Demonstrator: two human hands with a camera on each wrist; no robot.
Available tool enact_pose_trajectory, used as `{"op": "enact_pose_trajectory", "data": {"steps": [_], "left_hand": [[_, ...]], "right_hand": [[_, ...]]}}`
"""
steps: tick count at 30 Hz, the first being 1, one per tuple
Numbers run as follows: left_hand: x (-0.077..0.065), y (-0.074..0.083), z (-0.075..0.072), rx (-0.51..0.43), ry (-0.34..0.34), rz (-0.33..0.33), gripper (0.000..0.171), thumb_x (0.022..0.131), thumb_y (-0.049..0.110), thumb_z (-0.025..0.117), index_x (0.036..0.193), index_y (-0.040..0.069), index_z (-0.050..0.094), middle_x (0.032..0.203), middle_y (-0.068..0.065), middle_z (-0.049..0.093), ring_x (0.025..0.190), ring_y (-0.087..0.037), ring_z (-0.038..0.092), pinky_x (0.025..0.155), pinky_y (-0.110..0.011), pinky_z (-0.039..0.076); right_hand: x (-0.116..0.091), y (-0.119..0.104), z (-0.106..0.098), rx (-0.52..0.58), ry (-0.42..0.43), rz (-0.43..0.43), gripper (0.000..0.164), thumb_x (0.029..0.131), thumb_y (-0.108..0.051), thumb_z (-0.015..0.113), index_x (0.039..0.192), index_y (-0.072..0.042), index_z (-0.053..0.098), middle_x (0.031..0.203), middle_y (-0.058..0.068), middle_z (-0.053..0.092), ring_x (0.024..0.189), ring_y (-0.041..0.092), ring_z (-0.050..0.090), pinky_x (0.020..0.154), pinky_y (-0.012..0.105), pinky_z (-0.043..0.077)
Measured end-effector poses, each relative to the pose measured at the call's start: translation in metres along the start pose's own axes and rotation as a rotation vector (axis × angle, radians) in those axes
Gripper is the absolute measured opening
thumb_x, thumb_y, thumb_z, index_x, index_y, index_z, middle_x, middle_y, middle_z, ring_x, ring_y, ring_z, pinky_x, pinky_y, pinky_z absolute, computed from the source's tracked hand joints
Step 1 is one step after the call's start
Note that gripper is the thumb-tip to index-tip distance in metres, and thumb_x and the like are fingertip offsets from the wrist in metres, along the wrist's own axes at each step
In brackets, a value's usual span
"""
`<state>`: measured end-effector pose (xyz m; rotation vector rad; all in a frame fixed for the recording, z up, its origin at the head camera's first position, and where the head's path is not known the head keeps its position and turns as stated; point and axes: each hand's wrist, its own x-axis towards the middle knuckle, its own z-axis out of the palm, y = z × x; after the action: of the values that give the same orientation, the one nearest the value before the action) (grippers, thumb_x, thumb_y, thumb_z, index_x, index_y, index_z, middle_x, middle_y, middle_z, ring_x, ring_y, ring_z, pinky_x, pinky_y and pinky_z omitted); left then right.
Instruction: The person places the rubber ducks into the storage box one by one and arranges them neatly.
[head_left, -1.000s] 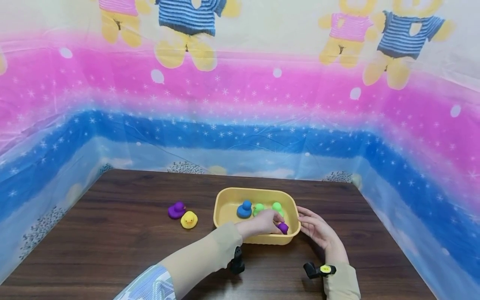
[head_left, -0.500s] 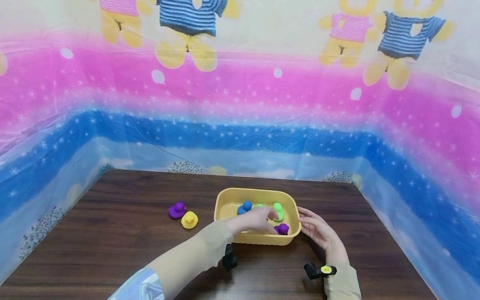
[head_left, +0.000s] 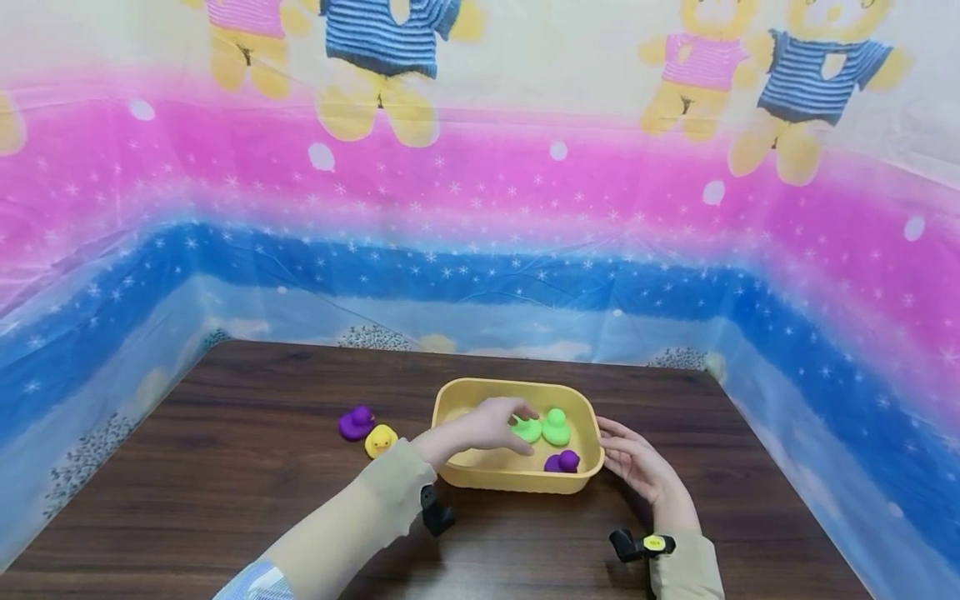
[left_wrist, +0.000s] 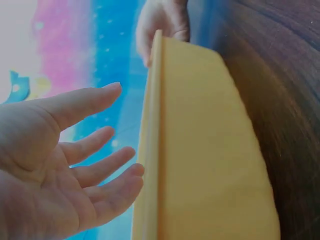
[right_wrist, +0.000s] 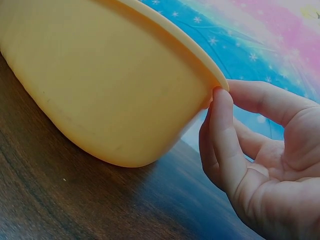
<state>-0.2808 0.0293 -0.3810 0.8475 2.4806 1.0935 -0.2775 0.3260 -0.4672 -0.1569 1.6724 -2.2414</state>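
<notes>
A yellow plastic tub (head_left: 517, 480) stands on the table. My left hand (head_left: 491, 423) hovers over its left half with fingers spread and nothing between them, as the left wrist view also shows the bare left hand (left_wrist: 75, 155) beside the tub's rim (left_wrist: 152, 140). Inside the tub are a purple rubber duck (head_left: 562, 462) at the front right and two green rubber ducks, one clear (head_left: 557, 428), the other partly behind my fingertips. At the tub's right end, my right hand (head_left: 647, 468) holds the rim, thumb and fingers right at its corner in the right wrist view.
Left of the tub, a second purple duck (head_left: 357, 423) and a yellow duck (head_left: 381, 441) sit on the dark wooden table (head_left: 247, 467); my left forearm passes close to the yellow one. A printed curtain (head_left: 480, 275) encloses the table's back and sides.
My left hand has let go of the purple duck in the tub and moved left with fingers opening. It now covers the blue duck seen earlier. The right hand stays at the rim.
</notes>
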Motion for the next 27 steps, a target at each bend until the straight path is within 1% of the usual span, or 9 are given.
{"op": "enact_pose_trajectory", "data": {"steps": [2, 5, 8, 12, 14, 16, 19, 20, 27], "left_hand": [[-0.004, -0.003, -0.004, -0.023, 0.022, 0.015, 0.05, 0.084, 0.015, 0.077, 0.13, 0.004, 0.058, 0.133, -0.018, 0.058, 0.123, -0.036, 0.054, 0.099, -0.045, 0.049], [-0.011, -0.007, -0.013, -0.053, 0.052, 0.015, 0.051, 0.085, 0.016, 0.076, 0.131, 0.005, 0.058, 0.135, -0.014, 0.058, 0.125, -0.034, 0.054, 0.099, -0.044, 0.05], [-0.021, -0.011, -0.024, -0.087, 0.078, 0.025, 0.052, 0.086, 0.017, 0.075, 0.132, 0.003, 0.056, 0.136, -0.014, 0.057, 0.126, -0.034, 0.052, 0.101, -0.045, 0.048], [-0.033, -0.02, -0.042, -0.136, 0.147, 0.021, 0.051, 0.088, 0.015, 0.073, 0.133, 0.003, 0.055, 0.136, -0.015, 0.057, 0.128, -0.036, 0.051, 0.106, -0.049, 0.044], [-0.039, -0.026, -0.051, -0.147, 0.19, 0.016, 0.051, 0.087, 0.014, 0.073, 0.133, 0.003, 0.055, 0.136, -0.017, 0.056, 0.128, -0.037, 0.051, 0.106, -0.05, 0.044], [-0.044, -0.033, -0.059, -0.161, 0.23, 0.0, 0.051, 0.087, 0.013, 0.073, 0.134, 0.002, 0.054, 0.137, -0.018, 0.056, 0.128, -0.038, 0.05, 0.106, -0.051, 0.044], [-0.052, -0.044, -0.071, -0.174, 0.27, -0.019, 0.053, 0.088, 0.013, 0.072, 0.136, 0.001, 0.052, 0.138, -0.021, 0.054, 0.129, -0.039, 0.049, 0.104, -0.051, 0.045], [-0.055, -0.047, -0.074, -0.188, 0.282, -0.036, 0.054, 0.088, 0.014, 0.072, 0.137, 0.002, 0.052, 0.139, -0.02, 0.054, 0.13, -0.039, 0.049, 0.104, -0.052, 0.045], [-0.076, -0.069, -0.091, -0.234, 0.354, -0.1, 0.058, 0.089, 0.019, 0.072, 0.14, 0.004, 0.049, 0.144, -0.02, 0.05, 0.134, -0.04, 0.044, 0.105, -0.055, 0.042]], "right_hand": [[0.0, 0.0, 0.0, 0.004, -0.005, -0.003, 0.037, 0.102, 0.004, 0.038, 0.133, -0.013, 0.049, 0.113, -0.002, 0.067, 0.095, 0.007, 0.069, 0.083, 0.02, 0.056], [-0.001, 0.0, 0.0, 0.021, -0.018, -0.005, 0.036, 0.101, 0.004, 0.038, 0.124, -0.018, 0.055, 0.112, -0.002, 0.068, 0.095, 0.007, 0.069, 0.083, 0.02, 0.056], [-0.001, 0.0, 0.0, 0.023, -0.018, -0.006, 0.037, 0.101, 0.005, 0.038, 0.12, -0.02, 0.057, 0.112, -0.002, 0.068, 0.095, 0.007, 0.069, 0.082, 0.02, 0.056], [-0.001, -0.001, 0.001, 0.018, -0.003, -0.003, 0.036, 0.101, 0.004, 0.039, 0.118, -0.021, 0.059, 0.111, -0.002, 0.068, 0.094, 0.007, 0.069, 0.082, 0.02, 0.056], [0.0, -0.001, 0.002, 0.019, -0.006, -0.003, 0.037, 0.101, 0.004, 0.039, 0.116, -0.022, 0.06, 0.11, -0.002, 0.068, 0.094, 0.007, 0.068, 0.082, 0.02, 0.056], [0.0, -0.001, 0.001, 0.023, -0.009, -0.004, 0.037, 0.101, 0.004, 0.039, 0.116, -0.022, 0.06, 0.11, -0.002, 0.068, 0.094, 0.007, 0.069, 0.082, 0.02, 0.056], [0.0, -0.001, 0.001, 0.021, -0.007, -0.002, 0.036, 0.101, 0.004, 0.039, 0.118, -0.021, 0.059, 0.11, -0.003, 0.068, 0.094, 0.007, 0.069, 0.082, 0.02, 0.056], [0.0, -0.001, 0.001, 0.017, -0.003, -0.002, 0.036, 0.101, 0.004, 0.039, 0.119, -0.021, 0.058, 0.111, -0.003, 0.068, 0.094, 0.007, 0.069, 0.082, 0.02, 0.056], [-0.001, 0.0, 0.0, -0.003, 0.014, 0.0, 0.034, 0.101, 0.002, 0.041, 0.126, -0.018, 0.055, 0.112, -0.003, 0.068, 0.094, 0.007, 0.069, 0.083, 0.02, 0.056]]}}
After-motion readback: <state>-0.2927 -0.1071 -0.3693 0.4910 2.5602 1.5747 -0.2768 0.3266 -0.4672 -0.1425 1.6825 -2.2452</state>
